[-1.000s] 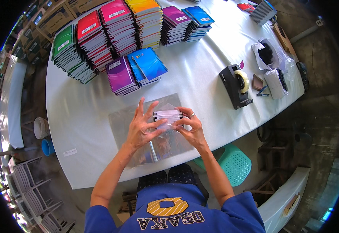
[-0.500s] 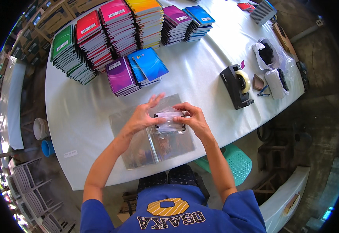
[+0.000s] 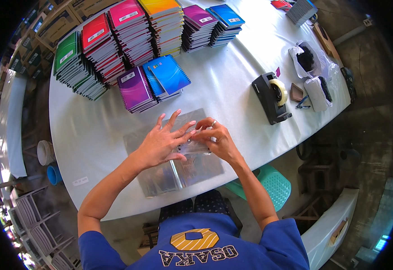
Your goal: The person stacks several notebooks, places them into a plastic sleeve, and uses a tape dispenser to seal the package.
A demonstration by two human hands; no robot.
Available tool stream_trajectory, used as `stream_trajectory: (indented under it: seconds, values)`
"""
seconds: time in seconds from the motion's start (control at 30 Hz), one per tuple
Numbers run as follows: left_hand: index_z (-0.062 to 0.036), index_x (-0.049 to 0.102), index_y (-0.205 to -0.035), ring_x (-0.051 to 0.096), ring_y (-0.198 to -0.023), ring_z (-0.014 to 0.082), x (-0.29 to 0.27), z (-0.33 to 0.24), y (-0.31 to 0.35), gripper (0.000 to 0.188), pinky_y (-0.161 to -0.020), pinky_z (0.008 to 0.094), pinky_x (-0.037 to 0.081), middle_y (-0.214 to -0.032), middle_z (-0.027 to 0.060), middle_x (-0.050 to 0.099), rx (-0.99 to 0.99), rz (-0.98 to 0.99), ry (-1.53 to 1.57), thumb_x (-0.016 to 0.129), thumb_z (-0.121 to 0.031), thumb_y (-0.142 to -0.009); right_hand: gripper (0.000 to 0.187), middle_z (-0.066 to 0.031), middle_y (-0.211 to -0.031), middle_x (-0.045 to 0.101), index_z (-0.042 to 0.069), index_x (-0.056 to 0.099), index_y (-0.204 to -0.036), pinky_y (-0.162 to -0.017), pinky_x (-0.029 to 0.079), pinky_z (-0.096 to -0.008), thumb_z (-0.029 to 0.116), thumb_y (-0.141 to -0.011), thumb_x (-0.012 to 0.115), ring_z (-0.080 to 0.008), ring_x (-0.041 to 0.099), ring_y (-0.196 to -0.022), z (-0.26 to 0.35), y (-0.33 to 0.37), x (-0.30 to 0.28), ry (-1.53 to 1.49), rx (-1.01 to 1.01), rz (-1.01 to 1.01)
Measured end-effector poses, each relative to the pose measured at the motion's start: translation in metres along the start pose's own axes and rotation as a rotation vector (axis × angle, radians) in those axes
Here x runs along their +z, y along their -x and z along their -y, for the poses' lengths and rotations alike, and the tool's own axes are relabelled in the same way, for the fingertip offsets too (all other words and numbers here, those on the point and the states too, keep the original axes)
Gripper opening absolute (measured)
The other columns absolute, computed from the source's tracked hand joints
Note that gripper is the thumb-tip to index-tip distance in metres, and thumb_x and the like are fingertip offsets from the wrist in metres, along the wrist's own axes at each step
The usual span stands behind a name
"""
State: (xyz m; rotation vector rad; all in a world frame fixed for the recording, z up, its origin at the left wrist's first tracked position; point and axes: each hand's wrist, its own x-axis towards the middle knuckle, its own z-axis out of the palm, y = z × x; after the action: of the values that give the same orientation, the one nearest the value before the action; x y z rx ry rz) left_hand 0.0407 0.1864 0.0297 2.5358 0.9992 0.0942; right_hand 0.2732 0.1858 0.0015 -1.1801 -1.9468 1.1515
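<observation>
Over the near middle of the table I have a small stack of white-edged pads with dark corners, in clear plastic, mostly covered by my hands. My left hand is spread above its left side, fingertips close to my right fingers. My right hand, with a ring on one finger, is pinched at the top of the stack, apparently on the thin plastic; the exact grip is partly hidden. Beneath lie flat clear plastic sleeves. Beyond them rest a purple spiral notebook stack and a blue one.
Tall stacks of green, red, pink and yellow spiral notebooks line the far left, with shorter purple and blue ones beside them. A black tape dispenser stands right of my hands. Farther right are white plastic bags. A green stool is below the edge.
My left hand has let go of the stack's left end and spread its fingers over it. My right fingers have moved from its right end to the plastic on top.
</observation>
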Motion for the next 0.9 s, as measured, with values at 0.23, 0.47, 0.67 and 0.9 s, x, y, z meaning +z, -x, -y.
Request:
stream_trajectory:
  seconds: [0.23, 0.47, 0.67, 0.9]
  values:
    - [-0.0153, 0.049, -0.139, 0.015, -0.146, 0.0320, 0.017, -0.014, 0.006, 0.069, -0.115, 0.0593, 0.012, -0.152, -0.0038, 0.035, 0.014, -0.115, -0.379, 0.071, -0.039, -0.078, 0.066, -0.0049, -0.150, 0.038, 0.022, 0.058, -0.131, -0.113, 0.018, -0.0559, -0.005, -0.070, 0.058, -0.0273, 0.033, -0.136, 0.020, 0.032, -0.020, 0.894, -0.306, 0.197]
    - [-0.0136, 0.050, -0.138, 0.022, -0.144, 0.0309, 0.018, -0.037, 0.001, 0.067, -0.117, 0.0562, 0.011, -0.147, -0.0042, 0.042, 0.029, -0.165, -0.462, 0.072, -0.030, -0.076, 0.024, -0.0183, -0.105, 0.064, 0.001, 0.074, -0.085, -0.089, 0.045, -0.0368, 0.021, -0.072, 0.077, -0.0306, 0.061, -0.101, -0.149, 0.080, -0.254, 0.663, 0.337, -0.772]
    - [-0.0140, 0.054, -0.135, 0.023, -0.144, 0.0290, 0.021, -0.040, 0.005, 0.062, -0.117, 0.0561, 0.011, -0.146, -0.0072, 0.043, -0.077, -0.140, -0.453, 0.073, -0.027, -0.077, 0.041, -0.0069, -0.105, 0.065, 0.007, 0.071, -0.102, -0.092, 0.044, -0.0429, 0.036, -0.075, 0.078, -0.0192, 0.056, -0.107, -0.160, 0.060, -0.299, -0.071, 0.782, -0.276]
    - [-0.0155, 0.055, -0.134, 0.025, -0.144, 0.0297, 0.024, -0.045, 0.006, 0.065, -0.117, 0.0559, 0.012, -0.146, -0.0073, 0.044, -0.111, -0.145, -0.506, 0.075, -0.024, -0.074, 0.031, -0.0174, -0.128, 0.055, -0.005, 0.069, -0.092, -0.090, 0.051, -0.0435, 0.018, -0.075, 0.080, -0.0236, 0.059, -0.107, -0.186, 0.071, -0.291, -0.512, 0.643, -0.156]
